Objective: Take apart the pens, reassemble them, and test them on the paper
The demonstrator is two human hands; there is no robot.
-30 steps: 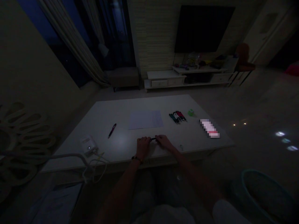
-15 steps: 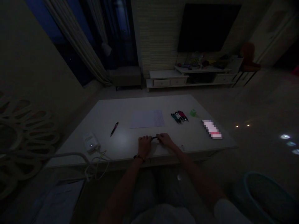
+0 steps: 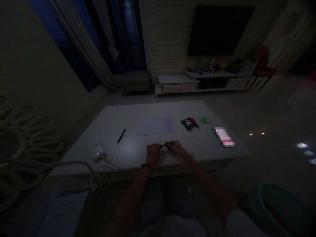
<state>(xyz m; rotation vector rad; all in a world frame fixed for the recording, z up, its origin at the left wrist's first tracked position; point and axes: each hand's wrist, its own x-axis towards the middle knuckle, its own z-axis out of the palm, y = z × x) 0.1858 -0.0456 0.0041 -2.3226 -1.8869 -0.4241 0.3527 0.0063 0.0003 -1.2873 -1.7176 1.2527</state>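
Note:
Between my two hands, close to the near edge of the white table, is a slim dark pen. My left hand is closed around its left end, and a dark bracelet circles that wrist. The fingers of my right hand pinch the other end. Just beyond the hands lies a sheet of paper with rows of writing on its right side. A row of several pens in green, white, red and black rests to the right of the paper. One more pen lies apart on the left.
A small green object and a lit phone are on the table's right side. At left, a white box trails cables over the edge. A pale blue-green round bin stands at lower right. The room is dim.
The picture is slightly darker and the view has shifted a little. Both hands keep their hold on the pen in nearly the same place.

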